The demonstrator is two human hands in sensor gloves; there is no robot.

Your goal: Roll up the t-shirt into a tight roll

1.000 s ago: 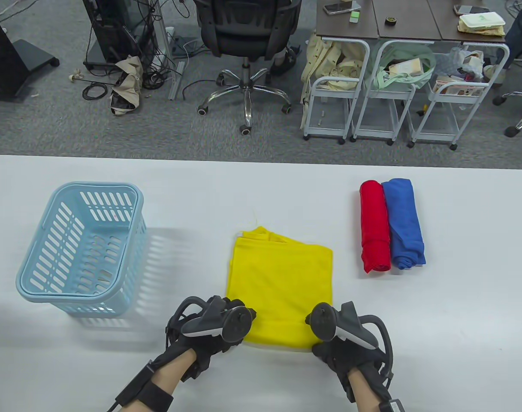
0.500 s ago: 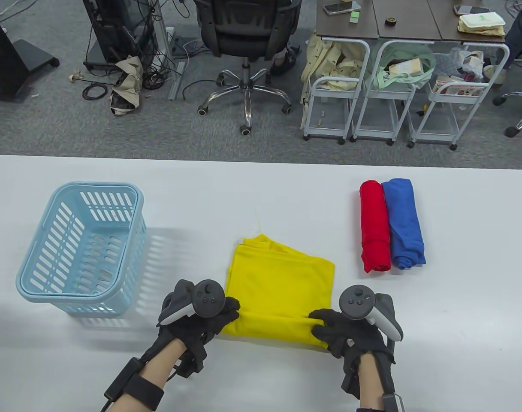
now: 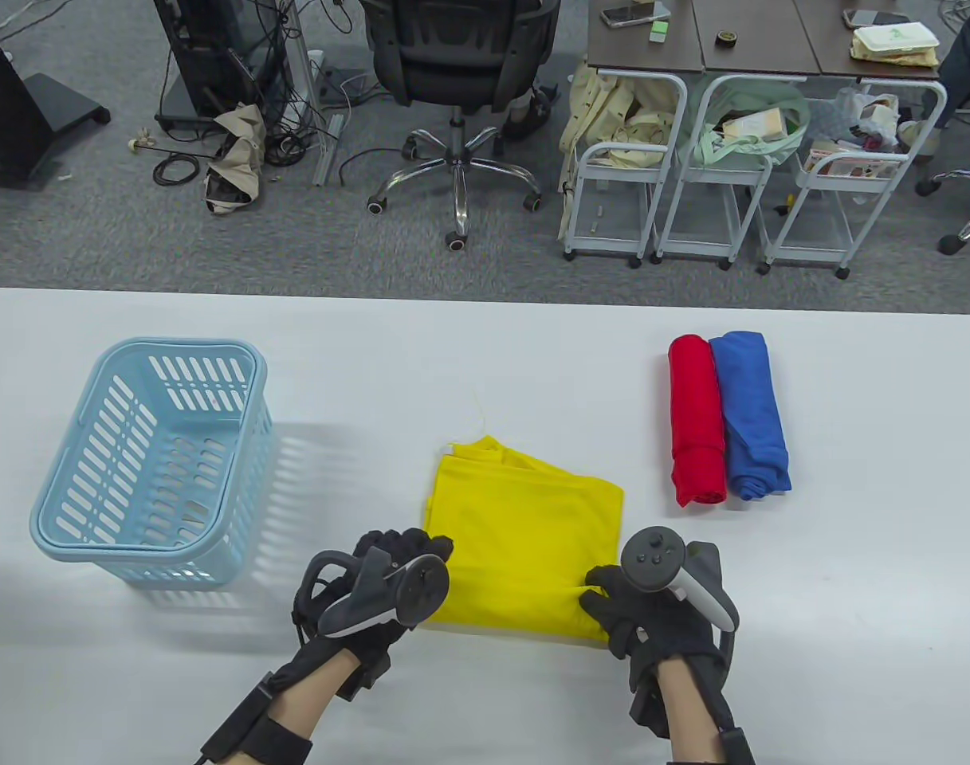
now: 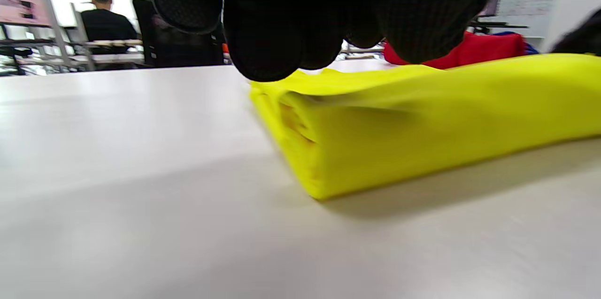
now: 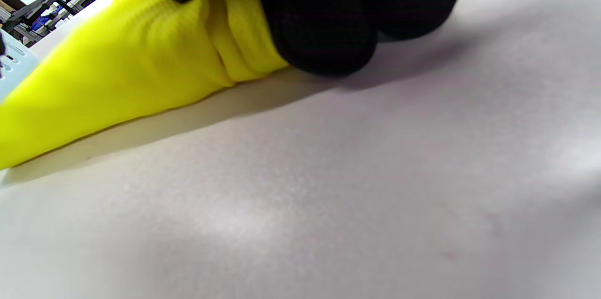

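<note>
A folded yellow t-shirt (image 3: 524, 510) lies on the white table (image 3: 485, 351) in front of me, its near edge turned over into a low roll. My left hand (image 3: 409, 554) is at the roll's left end, its fingers (image 4: 267, 31) curled down over the top of the yellow cloth (image 4: 422, 120). At the roll's right end, my right hand (image 3: 608, 602) pinches bunched yellow fabric (image 5: 117, 69) between thumb and fingers (image 5: 324, 22). The trackers hide most of both hands from above.
A light blue slotted basket (image 3: 178, 344) stands at the left of the table. A red roll (image 3: 696, 422) and a blue roll (image 3: 752, 414) lie side by side at the right. A person (image 4: 105, 19) sits far off in the room.
The shirt's near edge has been turned over into a roll and pushed away from me. Both hands moved forward with it, and the left hand has since tipped over onto the roll's end.
</note>
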